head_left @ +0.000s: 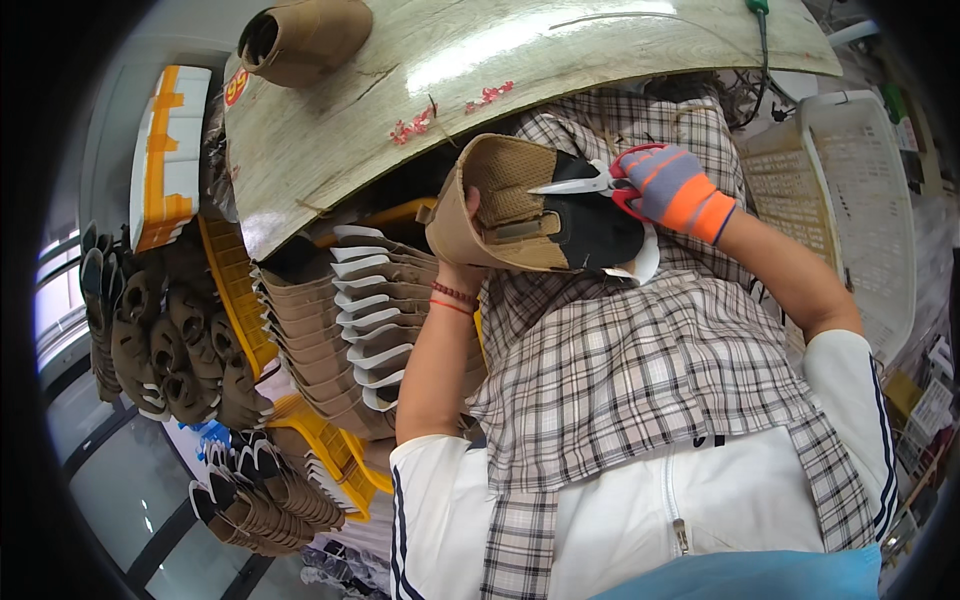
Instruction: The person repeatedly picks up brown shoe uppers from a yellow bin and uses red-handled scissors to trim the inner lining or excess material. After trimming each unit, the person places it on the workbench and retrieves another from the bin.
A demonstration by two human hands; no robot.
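A tan shoe upper (455, 225) with a black lining section and a perforated tan inside is held up over my lap, its opening facing up. My left hand (462, 274), bare with a beaded bracelet and a red cord at the wrist, grips its left end; some of the fingers are hidden by the upper. In a grey and orange glove, my right hand (672, 188) is closed around the red handles of a pair of scissors (572, 186). Their silver blades point left, over the inside of the upper. A white piece (645, 258) shows at the upper's right end.
Beyond my lap stands a wood-grain table (400, 110) with another brown upper (308, 42) and red scraps (410, 127). Stacked uppers (310, 340) are at my left, near yellow crates (235, 290) and a taped white box (170, 160). A white plastic basket (860, 200) is at right.
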